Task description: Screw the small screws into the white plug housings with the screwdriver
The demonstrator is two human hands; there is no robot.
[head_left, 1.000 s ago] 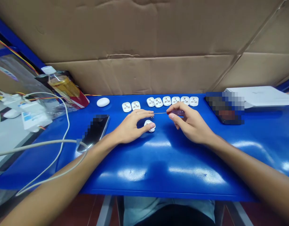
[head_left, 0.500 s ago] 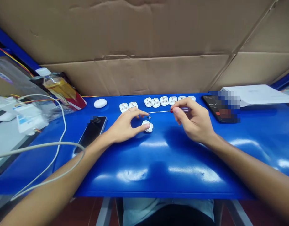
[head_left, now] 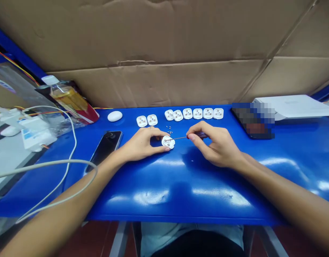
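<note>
My left hand [head_left: 145, 143] pinches a small white plug housing [head_left: 168, 142] by its edges on the blue table, thumb at the near side and fingers at the far side. A screwdriver [head_left: 177, 138] with a dark red handle is held in my right hand [head_left: 215, 144]. Its thin shaft points left, and the tip lies over the inside of the housing, where metal parts show. Just beyond the housing lie several tiny screws [head_left: 169, 130]. Similar white housings [head_left: 187, 114] with metal contacts stand in a row at the back of the table.
A phone [head_left: 104, 148] lies left of my left hand, near a white oval case [head_left: 115, 116]. At the back left leans a bottle [head_left: 70, 101], with white cables [head_left: 70, 142] looping over the left side. Another phone [head_left: 250, 121] and a white box [head_left: 287, 107] are at right.
The screwdriver has moved left and nearer, from beside the screws to over the housing. My left fingers have come down from near the screws to grip the housing's far edge.
</note>
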